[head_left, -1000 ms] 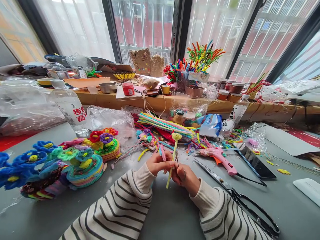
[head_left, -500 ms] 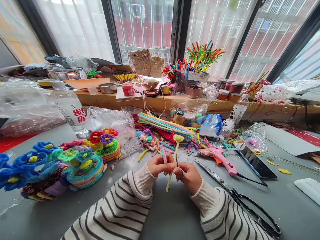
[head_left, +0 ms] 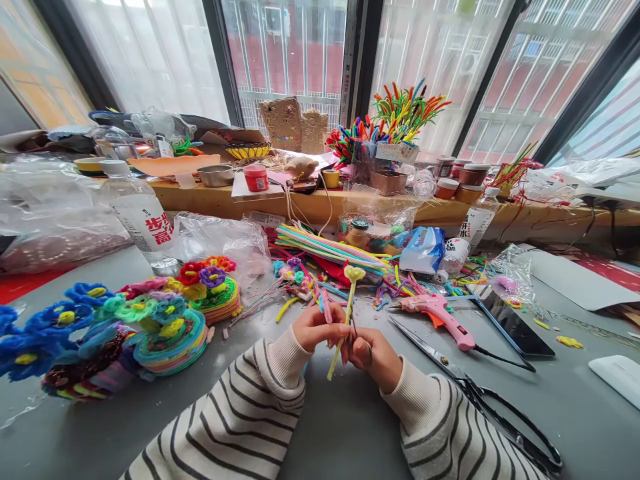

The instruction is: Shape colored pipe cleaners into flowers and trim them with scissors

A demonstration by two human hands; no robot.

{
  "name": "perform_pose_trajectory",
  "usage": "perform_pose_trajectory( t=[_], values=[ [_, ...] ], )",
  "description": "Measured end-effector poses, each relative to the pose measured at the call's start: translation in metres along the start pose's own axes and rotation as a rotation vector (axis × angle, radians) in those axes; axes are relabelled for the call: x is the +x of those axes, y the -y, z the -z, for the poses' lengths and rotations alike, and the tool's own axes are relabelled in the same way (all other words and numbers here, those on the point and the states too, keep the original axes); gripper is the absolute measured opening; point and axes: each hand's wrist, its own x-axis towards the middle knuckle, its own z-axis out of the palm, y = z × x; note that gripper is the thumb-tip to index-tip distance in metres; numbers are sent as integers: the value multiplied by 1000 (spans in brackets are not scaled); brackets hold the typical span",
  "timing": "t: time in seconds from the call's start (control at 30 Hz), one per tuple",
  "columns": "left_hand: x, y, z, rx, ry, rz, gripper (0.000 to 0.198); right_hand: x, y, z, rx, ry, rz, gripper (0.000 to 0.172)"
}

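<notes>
My left hand (head_left: 323, 327) is closed on a pale yellow pipe cleaner (head_left: 351, 297), whose upper end is bent into a small looped head and whose lower end points down toward the table. A pink piece of pipe cleaner (head_left: 326, 307) sticks up among the same fingers. Close against it, my right hand (head_left: 373, 353) is closed on small dark scissors (head_left: 354, 320). Their thin tip rises beside the yellow stem, and the fingers hide most of the handles. Whether the blades touch the stem, I cannot tell.
Fuzzy flower pieces (head_left: 170, 320) stand at left. Large scissors (head_left: 450, 367), a pink glue gun (head_left: 437, 317) and a phone (head_left: 510, 323) lie at right. Behind my hands is a bundle of pipe cleaners (head_left: 330, 250). Bottles (head_left: 143, 217) and a wooden ledge (head_left: 300, 200) stand farther back.
The yellow pipe cleaner's lower end has shifted slightly left. My right fingers have curled a little around the small scissors; both hands stay together.
</notes>
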Motion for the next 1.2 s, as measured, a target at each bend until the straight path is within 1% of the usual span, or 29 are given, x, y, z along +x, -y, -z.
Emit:
perform_pose_trajectory(
  t=[0.2, 0.3, 0.4, 0.47, 0.53, 0.63, 0.7, 0.9, 1.07, 1.2],
  values=[
    [0, 0, 1, -16, -4, 3, 19, 0, 9, 0, -5, -62, -77, 53],
    [1, -1, 1, -36, -17, -17, 19, 0, 8, 0, -23, -111, -116, 51],
    [1, -2, 0, -50, -40, -40, 20, 1, 6, 1, -28, -138, -114, 52],
    [0, -2, 0, -49, -52, -48, 20, 1, 5, 0, -11, -118, -94, 54],
    [0, -2, 0, -49, -53, -52, 20, 1, 3, -1, 20, -64, -71, 59],
    [-1, 0, -1, -71, 0, -34, 20, 1, 2, -2, 35, 20, -44, 68],
    [-1, 0, 0, -78, 41, -15, 20, 1, 3, -2, 24, 41, -34, 69],
    [-2, -5, 0, -36, 77, 25, 20, 0, 7, -1, -1, -48, 9, 61],
    [-1, -7, -1, -19, 12, 47, 20, 0, 9, -1, -12, -89, -33, 55],
    [-2, -5, -1, -21, 14, 56, 19, -1, 8, 0, -38, -101, -57, 52]
  ],
)
